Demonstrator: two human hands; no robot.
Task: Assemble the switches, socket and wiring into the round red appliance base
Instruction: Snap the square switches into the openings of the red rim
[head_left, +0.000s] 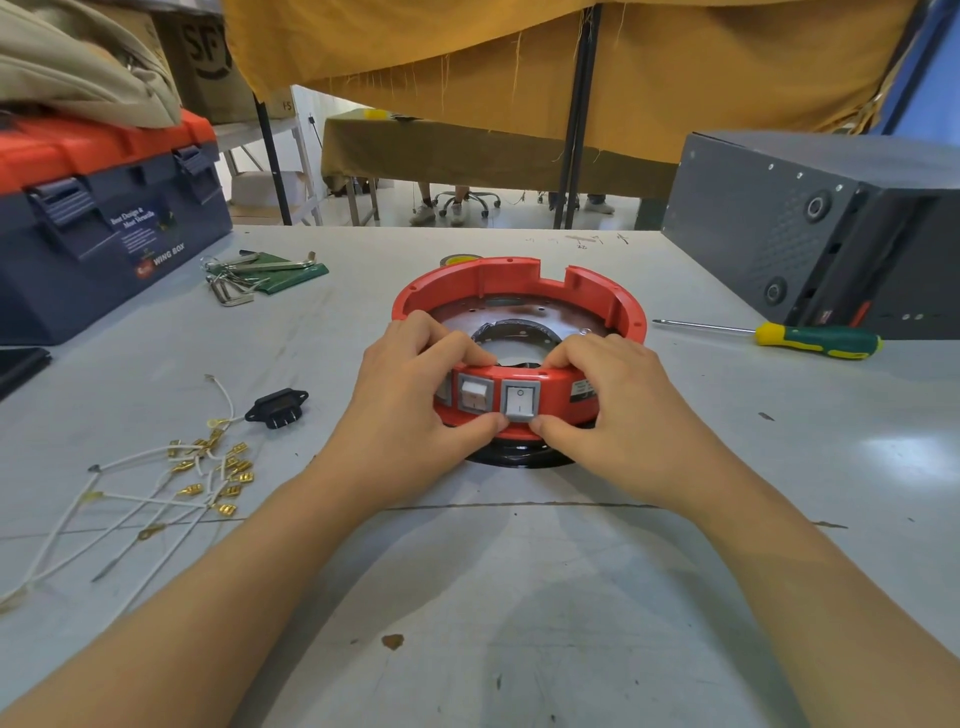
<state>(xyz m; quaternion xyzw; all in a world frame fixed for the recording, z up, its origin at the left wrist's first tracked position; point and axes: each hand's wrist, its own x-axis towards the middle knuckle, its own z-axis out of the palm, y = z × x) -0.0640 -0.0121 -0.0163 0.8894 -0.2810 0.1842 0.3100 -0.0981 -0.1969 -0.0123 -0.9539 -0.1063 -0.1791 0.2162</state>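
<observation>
Head view: left hand (415, 395) and right hand (613, 395) pinch the red base (519, 291) wall — stiff, light plastic — pressing in the rocker switch (521, 400).

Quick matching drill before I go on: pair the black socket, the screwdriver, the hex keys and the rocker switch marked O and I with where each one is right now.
Things:
1. black socket
2. screwdriver
3. hex keys
4. rocker switch marked O and I

Places:
A. on the table right of the red base, by the grey box
B. in the near wall of the red base, between both thumbs
C. loose on the table left of the base, by the white wires
D. on a green pouch near the toolbox

Pairs: 1-C, 2-A, 3-D, 4-B
</observation>
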